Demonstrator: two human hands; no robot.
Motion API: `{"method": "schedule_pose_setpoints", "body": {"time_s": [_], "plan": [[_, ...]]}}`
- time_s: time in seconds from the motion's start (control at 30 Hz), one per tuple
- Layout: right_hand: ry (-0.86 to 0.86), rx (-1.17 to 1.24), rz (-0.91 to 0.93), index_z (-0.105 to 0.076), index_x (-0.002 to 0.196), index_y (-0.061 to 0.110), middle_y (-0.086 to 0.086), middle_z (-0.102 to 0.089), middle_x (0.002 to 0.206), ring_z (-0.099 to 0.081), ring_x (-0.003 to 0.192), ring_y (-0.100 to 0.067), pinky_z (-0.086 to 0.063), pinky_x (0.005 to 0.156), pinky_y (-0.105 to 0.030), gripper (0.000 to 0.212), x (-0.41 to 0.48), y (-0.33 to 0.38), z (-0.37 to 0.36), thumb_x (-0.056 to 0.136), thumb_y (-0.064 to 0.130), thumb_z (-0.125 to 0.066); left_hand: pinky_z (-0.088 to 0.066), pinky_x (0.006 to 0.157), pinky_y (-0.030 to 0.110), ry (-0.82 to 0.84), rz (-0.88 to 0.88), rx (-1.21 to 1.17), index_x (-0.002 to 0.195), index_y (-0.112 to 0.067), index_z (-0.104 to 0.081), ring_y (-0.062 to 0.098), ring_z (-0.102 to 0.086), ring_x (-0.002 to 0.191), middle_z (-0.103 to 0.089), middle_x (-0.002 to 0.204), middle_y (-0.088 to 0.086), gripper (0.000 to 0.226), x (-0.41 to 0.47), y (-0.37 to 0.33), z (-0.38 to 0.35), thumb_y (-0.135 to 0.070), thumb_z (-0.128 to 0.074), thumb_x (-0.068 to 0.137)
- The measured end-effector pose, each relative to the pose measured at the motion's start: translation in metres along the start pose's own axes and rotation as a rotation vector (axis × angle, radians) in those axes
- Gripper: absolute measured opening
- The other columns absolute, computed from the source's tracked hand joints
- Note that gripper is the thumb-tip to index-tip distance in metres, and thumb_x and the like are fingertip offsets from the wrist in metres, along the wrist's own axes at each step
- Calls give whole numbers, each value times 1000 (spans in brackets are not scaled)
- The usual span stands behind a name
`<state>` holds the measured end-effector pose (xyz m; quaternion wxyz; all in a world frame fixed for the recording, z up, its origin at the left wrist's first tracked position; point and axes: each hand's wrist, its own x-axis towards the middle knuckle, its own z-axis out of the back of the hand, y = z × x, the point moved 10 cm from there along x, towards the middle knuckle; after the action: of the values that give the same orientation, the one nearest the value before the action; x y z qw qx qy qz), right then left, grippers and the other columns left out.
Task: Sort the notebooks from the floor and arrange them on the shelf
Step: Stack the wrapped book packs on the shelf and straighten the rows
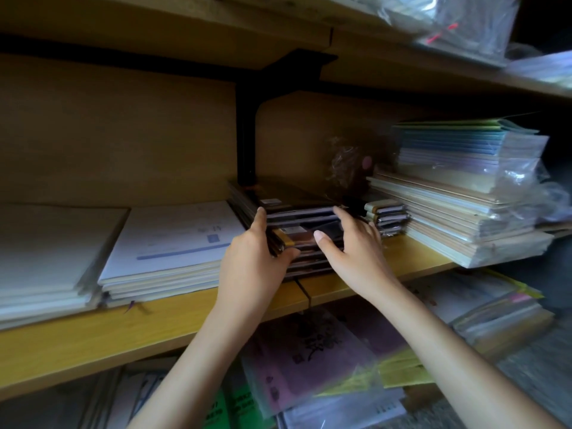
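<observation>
Nearest me, under my forearms, pink plastic-wrapped booklets (309,351) are lying below the yellow wooden shelf (123,323), and I am reaching over them. My left hand (257,261) is grasping the front left corner of the stack of dark, glossy-covered notebooks (297,209), with the thumb curling against the front edge and the forefinger lying along the side. My right hand (353,243) is released, its straight fingers pressing the stack's right side. The stack is sitting on the shelf between a pile of white paper-covered notebooks (173,243) on its left and, further back on its right, a tall pile of pale notebooks partly in clear plastic (448,212). I am judging these covers slick and the layers ready to slide over one another. Together they are probably weighty but stiff, so I am favouring a hold low on both sides, squeezing inward.
</observation>
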<state>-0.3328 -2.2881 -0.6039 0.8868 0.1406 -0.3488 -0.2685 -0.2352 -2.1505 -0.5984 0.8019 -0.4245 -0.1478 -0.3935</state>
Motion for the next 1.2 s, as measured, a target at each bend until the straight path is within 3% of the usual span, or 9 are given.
{"method": "schedule_pose_setpoints", "body": {"time_s": [0.13,0.23,0.3,0.4,0.5,0.7,0.97,1.1,1.2], "plan": [[51,56,32,-22,148,26,4,-37,148,-29,137,-16,-22,115,-39,64,2,-6,3,93,48,-46,-48,82,35,8,19,14,151,-16,-16,27,-56,115,-60,127,9,87,3,2,-4,-37,-67,84],[-138,232,-133,-31,144,22,0,-46,141,-42,129,-19,-34,107,-38,60,9,-44,29,91,42,-52,-43,76,29,-8,10,8,151,-14,-10,28,-56,111,-60,126,11,86,-1,2,-6,-35,-63,87],[-130,386,-274,-34,143,19,-2,-46,140,-44,129,-20,-36,107,-38,62,10,-75,28,90,42,-55,-42,89,30,-20,18,9,151,-12,-8,29,-55,111,-62,122,12,86,-3,3,-5,-36,-62,88],[29,605,-327,-34,143,22,6,-43,139,-40,131,-14,-33,105,-30,69,4,-90,2,84,41,-64,-14,117,41,-2,54,113,150,-7,-7,26,-56,112,-66,113,11,89,-4,11,-8,-41,-61,87],[36,635,-249,-29,146,24,12,-36,142,-35,129,-5,-29,102,-22,75,-2,-88,-6,83,26,-70,6,115,45,-5,69,215,150,-9,-12,22,-57,114,-65,120,5,88,-6,15,-10,-47,-59,86],[-28,635,-183,-29,147,23,4,-33,150,-30,137,-12,-26,102,-21,70,-4,-87,-2,87,19,-65,13,110,56,-19,115,296,148,-4,-20,19,-31,140,-60,127,15,83,-13,16,-8,-53,-51,88],[-41,489,-95,-33,143,27,14,-39,133,-32,123,-1,-27,100,-20,62,-3,-87,-3,88,30,-62,0,116,48,-103,5,184,143,-10,-36,17,-55,119,-69,109,5,69,-17,11,-4,-50,-50,89],[-42,406,-12,-42,132,38,22,-42,134,-38,127,-1,-29,101,-21,47,-3,-84,-2,88,36,-60,-6,114,41,-137,-31,148,136,-8,-46,18,-60,112,-64,122,10,64,-17,9,-3,-52,-46,89],[-54,404,16,-46,125,42,25,-46,131,-41,126,-1,-29,101,-20,41,-3,-83,1,87,35,-61,-16,108,36,-191,-44,52,125,-6,-55,24,-65,92,-71,101,9,54,-17,9,1,-46,-52,89]]}}
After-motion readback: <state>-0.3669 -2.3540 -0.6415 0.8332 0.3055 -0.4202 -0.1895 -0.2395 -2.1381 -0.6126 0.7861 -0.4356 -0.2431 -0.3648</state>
